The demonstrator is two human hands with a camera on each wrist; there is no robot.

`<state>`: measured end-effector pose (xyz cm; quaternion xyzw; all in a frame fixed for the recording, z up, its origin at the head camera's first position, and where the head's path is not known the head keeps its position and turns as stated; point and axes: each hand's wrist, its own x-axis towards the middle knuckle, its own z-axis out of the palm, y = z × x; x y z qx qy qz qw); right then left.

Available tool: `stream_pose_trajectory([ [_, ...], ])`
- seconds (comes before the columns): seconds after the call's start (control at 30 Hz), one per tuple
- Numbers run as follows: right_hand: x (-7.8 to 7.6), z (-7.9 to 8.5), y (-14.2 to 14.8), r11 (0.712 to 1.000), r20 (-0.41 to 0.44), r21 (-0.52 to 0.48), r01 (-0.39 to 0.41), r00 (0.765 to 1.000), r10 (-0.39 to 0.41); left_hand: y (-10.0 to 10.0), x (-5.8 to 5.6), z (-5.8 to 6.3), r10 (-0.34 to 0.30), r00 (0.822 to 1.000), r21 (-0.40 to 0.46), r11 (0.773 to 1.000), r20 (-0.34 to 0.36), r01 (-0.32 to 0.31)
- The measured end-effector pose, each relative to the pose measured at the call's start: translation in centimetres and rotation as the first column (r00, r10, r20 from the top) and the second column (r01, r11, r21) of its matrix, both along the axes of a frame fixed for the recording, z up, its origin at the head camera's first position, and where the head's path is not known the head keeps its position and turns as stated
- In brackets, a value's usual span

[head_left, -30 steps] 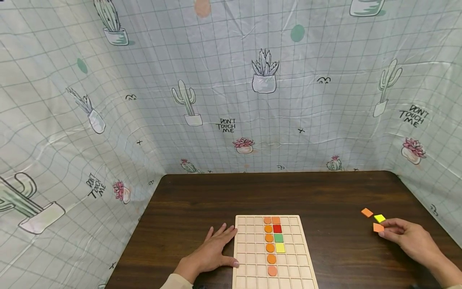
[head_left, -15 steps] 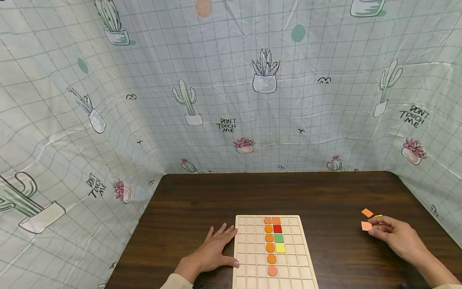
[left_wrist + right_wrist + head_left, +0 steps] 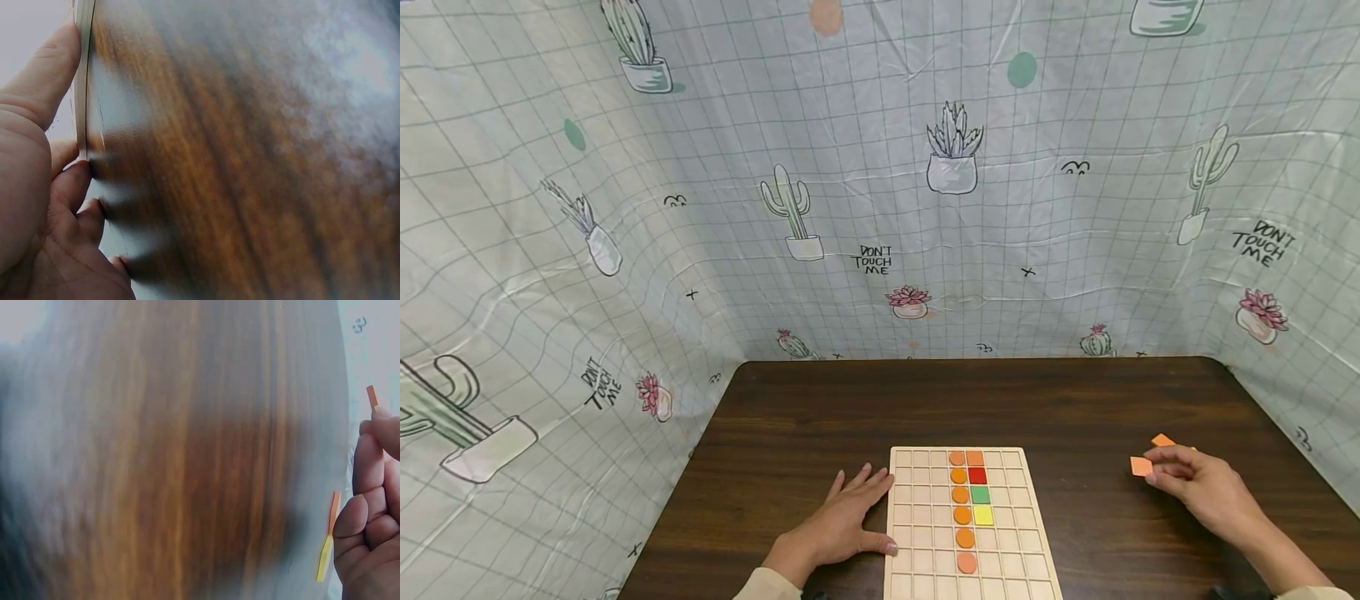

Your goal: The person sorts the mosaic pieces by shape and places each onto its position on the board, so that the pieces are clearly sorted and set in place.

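Between thumb and fingertips, my right hand (image 3: 1204, 487) pinches a light orange square tile (image 3: 1141, 467), held out to the left over the table. In the right wrist view that tile (image 3: 372, 397) shows edge-on at the fingertips. Behind the hand lies another orange tile (image 3: 1163, 440); a yellow tile (image 3: 324, 557), mostly hidden in the head view, lies beside it. My left hand (image 3: 842, 525) rests with spread fingers on the table, thumb and fingertips at the left edge of a wooden grid board (image 3: 917, 537). The board's edge (image 3: 83, 81) shows in the left wrist view.
A column of orange discs (image 3: 962, 515) lies on the board. Right of it runs a shorter column of square tiles: orange, red (image 3: 977, 475), green (image 3: 980, 495) and yellow (image 3: 982, 516). A patterned cloth (image 3: 850, 208) hangs behind the dark wooden table (image 3: 820, 408).
My right hand has moved left with the light orange tile, away from the loose tiles, and now covers most of the yellow one. The left hand and board have stayed in place.
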<state>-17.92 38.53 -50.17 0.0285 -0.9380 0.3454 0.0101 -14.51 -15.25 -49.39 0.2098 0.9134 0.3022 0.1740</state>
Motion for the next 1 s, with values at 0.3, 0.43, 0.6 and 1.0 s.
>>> stream_pose_trajectory([
  [0.3,0.2,0.1,-1.6,1.000,-0.030,-0.017,-0.002,1.000,0.002,0.0,0.0,0.0,0.004,1.000,0.000,1.000,-0.005,-0.004],
  [0.43,0.2,0.0,-2.3,0.999,-0.042,-0.032,-0.016,0.999,0.015,0.0,-0.1,0.1,0.001,1.000,-0.002,1.000,-0.006,-0.001],
  [0.6,0.3,0.0,-3.3,0.998,-0.059,-0.059,-0.026,0.998,0.023,0.0,0.0,0.0,0.001,1.000,0.002,1.000,-0.002,-0.001],
  [1.0,0.7,0.0,-5.0,0.992,-0.070,-0.117,-0.049,0.997,0.041,0.0,0.0,-0.1,0.004,1.000,0.002,1.000,-0.010,-0.004],
])
